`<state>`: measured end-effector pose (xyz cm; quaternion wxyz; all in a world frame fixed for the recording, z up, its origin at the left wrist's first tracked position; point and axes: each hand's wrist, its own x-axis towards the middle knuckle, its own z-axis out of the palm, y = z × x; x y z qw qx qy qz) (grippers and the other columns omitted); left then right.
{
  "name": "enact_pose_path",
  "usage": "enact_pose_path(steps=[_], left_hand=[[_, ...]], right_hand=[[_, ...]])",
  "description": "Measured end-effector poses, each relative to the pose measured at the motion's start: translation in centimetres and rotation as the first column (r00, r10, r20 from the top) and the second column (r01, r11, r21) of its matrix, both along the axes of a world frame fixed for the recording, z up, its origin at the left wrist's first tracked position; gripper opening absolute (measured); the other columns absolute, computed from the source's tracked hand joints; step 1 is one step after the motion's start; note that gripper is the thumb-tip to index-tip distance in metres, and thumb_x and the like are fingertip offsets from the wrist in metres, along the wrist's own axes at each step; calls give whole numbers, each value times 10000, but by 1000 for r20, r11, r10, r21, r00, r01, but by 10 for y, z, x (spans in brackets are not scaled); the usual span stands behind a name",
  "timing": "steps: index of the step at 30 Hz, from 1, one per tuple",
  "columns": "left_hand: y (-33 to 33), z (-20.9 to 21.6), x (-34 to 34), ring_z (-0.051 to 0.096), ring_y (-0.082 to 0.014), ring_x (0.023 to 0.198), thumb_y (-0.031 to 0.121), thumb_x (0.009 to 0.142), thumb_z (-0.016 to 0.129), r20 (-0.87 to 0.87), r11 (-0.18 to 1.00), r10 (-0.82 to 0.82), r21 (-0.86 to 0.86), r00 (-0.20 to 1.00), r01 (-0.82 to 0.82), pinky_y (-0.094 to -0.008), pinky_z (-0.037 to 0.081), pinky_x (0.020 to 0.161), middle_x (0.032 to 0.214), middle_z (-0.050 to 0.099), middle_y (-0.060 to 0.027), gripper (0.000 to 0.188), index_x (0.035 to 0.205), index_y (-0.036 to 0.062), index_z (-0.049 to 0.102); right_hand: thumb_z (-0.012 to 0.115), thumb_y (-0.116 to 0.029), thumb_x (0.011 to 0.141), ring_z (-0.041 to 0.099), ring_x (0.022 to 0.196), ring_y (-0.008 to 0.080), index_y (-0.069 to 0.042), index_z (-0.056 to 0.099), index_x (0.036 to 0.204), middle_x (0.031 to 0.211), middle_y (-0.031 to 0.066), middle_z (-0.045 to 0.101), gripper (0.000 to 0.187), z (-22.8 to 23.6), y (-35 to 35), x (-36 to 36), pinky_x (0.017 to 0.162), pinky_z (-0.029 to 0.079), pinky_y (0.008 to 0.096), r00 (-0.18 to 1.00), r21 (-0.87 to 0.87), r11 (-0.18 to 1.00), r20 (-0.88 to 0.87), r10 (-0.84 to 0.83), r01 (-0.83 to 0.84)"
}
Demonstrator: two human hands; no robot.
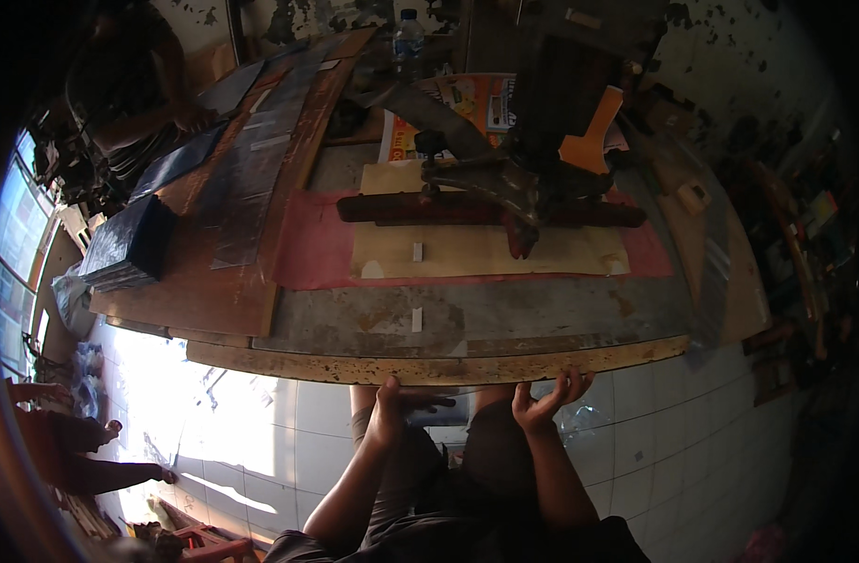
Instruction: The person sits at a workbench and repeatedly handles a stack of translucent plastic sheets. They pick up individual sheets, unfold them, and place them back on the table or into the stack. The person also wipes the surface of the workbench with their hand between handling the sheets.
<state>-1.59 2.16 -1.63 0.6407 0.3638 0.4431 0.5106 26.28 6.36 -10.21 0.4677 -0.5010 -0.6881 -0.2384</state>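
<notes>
My left hand point(386, 419) is at the front edge of the worktable point(354, 314), its thumb up against the wooden edge strip point(429, 368). Its other fingers reach out in shadow just below that strip, with nothing visible in them. To its right, my right hand point(540, 405) is turned palm up, fingers apart and slightly bent, the tips at the same strip. Beyond them, a dark metal press-like machine point(504, 192) with a long bar stands over a cream sheet point(392, 263) on a red sheet point(307, 249). Two small pale strips lie nearby, one on the cream sheet, one on the table.
At left, a brown board point(195, 300) carries a stack of dark blue panels point(129, 246) and clear plastic sheeting point(256, 183). Another person's hand point(195, 116) rests near there. A water bottle point(408, 42) stands at the back. An orange piece point(593, 136) is by the machine.
</notes>
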Motion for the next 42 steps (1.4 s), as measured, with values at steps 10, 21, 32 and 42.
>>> enact_pose_path(steps=[10,21,32,42], left_hand=[[1,-11,6,700,-302,837,617,1013,431,-19,976,212,62,977,-211,-412,571,774,963,701,-213,747,1232,-89,541],[2,22,20,619,-200,787,562,955,619,126,936,339,53,932,-348,-353,539,684,878,607,-107,629,1158,-26,524],[7,-31,7,620,-188,891,531,949,656,83,929,335,140,939,-344,-343,543,755,1017,632,-111,649,1291,18,453],[4,8,23,480,-269,1327,422,965,630,305,945,279,82,911,-317,-423,373,1145,1430,471,-129,717,1501,62,318]], right_hand=[[647,-340,1003,172,1492,550,32,249,1535,1543,273,276,762,0,-4,5,1171,177,731,999,-56,998,36,24,-22],[589,-268,1005,464,1317,370,-39,629,1274,1359,157,549,356,86,-26,7,1098,319,524,988,-212,970,-129,91,-117],[593,-380,1030,353,1493,372,19,453,1490,1567,199,418,625,201,97,-53,1222,250,566,890,-611,739,121,439,-282],[454,-486,1075,233,1572,326,45,296,1585,1672,211,276,754,185,87,-71,1277,153,557,857,-704,688,233,459,-177]])
